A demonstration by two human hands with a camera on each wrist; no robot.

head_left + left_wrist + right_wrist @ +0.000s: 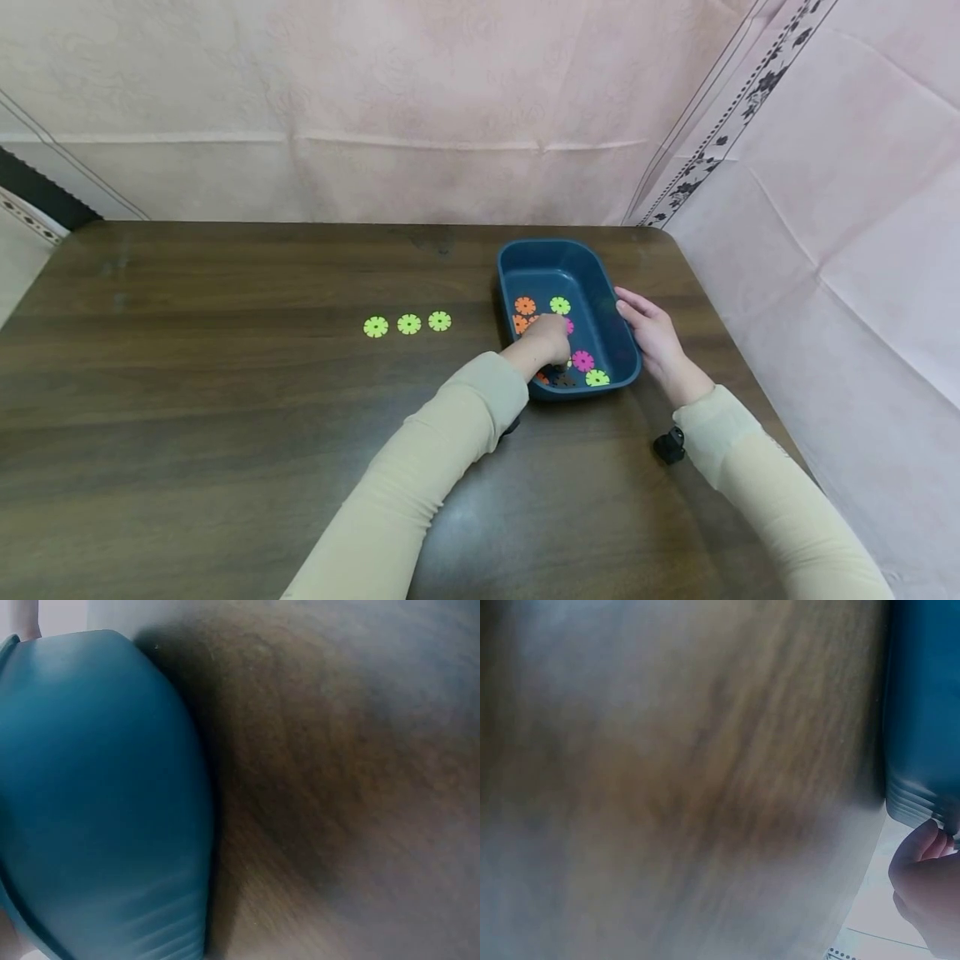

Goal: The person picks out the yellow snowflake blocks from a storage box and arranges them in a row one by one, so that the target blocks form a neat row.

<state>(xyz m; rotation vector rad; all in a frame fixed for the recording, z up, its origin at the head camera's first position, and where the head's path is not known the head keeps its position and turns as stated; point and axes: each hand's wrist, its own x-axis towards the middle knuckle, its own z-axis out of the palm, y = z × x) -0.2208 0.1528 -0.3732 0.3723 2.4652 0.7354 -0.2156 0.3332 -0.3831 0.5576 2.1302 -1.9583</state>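
A dark blue plastic tray (pixel 558 254) stands on the table's right part, holding orange, pink, yellow-green and dark flower-shaped discs. My left hand (pixel 549 337) reaches over its near left side, fingers pointing down among the discs. Its fingertips are hidden, so whether they pinch a disc does not show. My right hand (pixel 656 337) rests against the tray's right outer side, fingers fairly straight, thumb near the rim. In the right wrist view, that hand (pixel 930 881) touches the tray wall (pixel 926 697). The tray's outer wall (pixel 105 787) fills the left part of the left wrist view.
Three yellow-green flower discs, among them a middle disc (pixel 408 324), lie in a row left of the tray. The brown wooden table (pixel 187 400) ends behind the tray at a pale cloth backdrop (pixel 375 108). Another cloth (pixel 862 250) hangs along the right edge.
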